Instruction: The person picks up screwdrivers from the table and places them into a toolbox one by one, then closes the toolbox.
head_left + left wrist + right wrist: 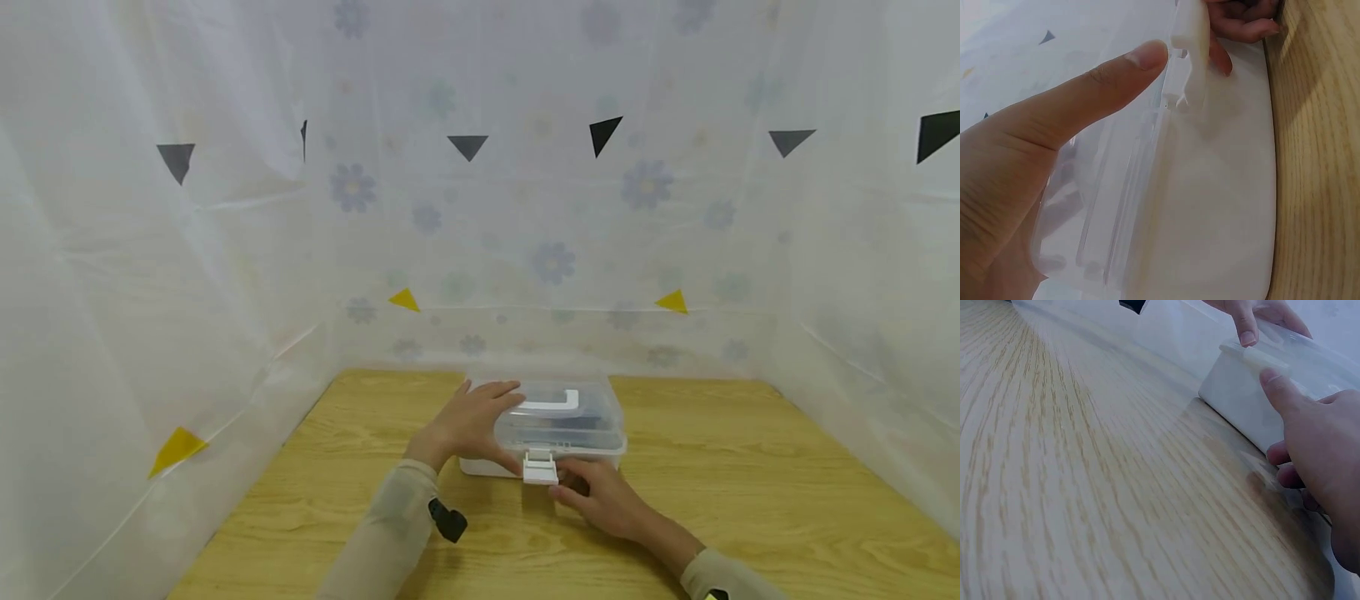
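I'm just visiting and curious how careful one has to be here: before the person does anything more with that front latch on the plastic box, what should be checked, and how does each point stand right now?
1. Left hand steadying the clear lid: ok, palm and fingers lie on top, thumb down its front edge.
2. Right hand at the white latch: ok, its thumb touches the latch.
3. Latch state: flipped outward in the head view; whether fully released, cannot tell.
4. Box flat on the wooden table: ok.
5. Other latches on the sides or back: cannot tell, hidden.
6. Contents safe to tip: cannot tell, only dark shapes show through the lid.
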